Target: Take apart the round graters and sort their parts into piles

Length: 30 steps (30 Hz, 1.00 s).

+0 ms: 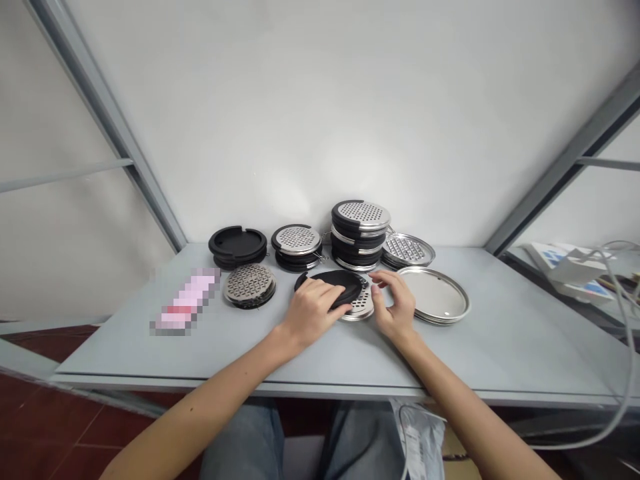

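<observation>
In the middle of the table my left hand (317, 307) is closed on the edge of a black round plastic holder (341, 285). This holder partly covers a metal grater disc (363, 301) with punched holes, whose right side sticks out. My right hand (394, 301) is at the disc's right edge, thumb and fingers apart, with nothing visible in it; whether a fingertip touches the disc I cannot tell. Just right of that hand lies a stack of plain round metal plates (435, 293). Left of my left hand sits a stack of small grater discs (249, 285).
Along the back stand black holders (237, 242), a short stack of grater discs in black rims (299, 239), a taller stack (361, 233), and loose metal grater discs (407, 249). A blurred pink item (187, 300) lies left. A white cable (625, 333) hangs at right.
</observation>
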Available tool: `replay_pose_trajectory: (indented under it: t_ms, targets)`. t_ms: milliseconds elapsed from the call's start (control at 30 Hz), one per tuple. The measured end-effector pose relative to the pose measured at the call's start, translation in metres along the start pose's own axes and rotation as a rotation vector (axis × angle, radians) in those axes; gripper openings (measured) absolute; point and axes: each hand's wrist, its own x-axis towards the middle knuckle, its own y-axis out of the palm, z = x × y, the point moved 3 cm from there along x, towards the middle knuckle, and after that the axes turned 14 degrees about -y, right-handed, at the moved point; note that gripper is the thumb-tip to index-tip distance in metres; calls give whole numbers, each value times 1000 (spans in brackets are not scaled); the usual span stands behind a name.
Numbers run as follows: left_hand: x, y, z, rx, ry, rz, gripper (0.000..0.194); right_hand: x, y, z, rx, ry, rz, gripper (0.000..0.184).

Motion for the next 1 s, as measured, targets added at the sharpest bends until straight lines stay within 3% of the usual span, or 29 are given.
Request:
replay_pose_trajectory:
  t_ms: [200,333,500,700,867,1000]
  targets:
    - [-10,39,0,4,-103,98,23,-2,4,-16,6,111,137,18]
    - [-9,48,10,-75,-144,184,25,-5,9,-21,67,153,294,23]
    - [-7,21,30,-226,-166,255,33,-2,14,-13,146,124,526,25]
    - [-9,-17,65,-18,-147,398,47,-5,15,-12,127,153,584,22]
    - [-8,-20,81,60,-148,555,53,-9,16,-17,175,205,592,17]
    - [-7,-17,81,68,-94,572,35,-8,16,-20,196,176,575,12]
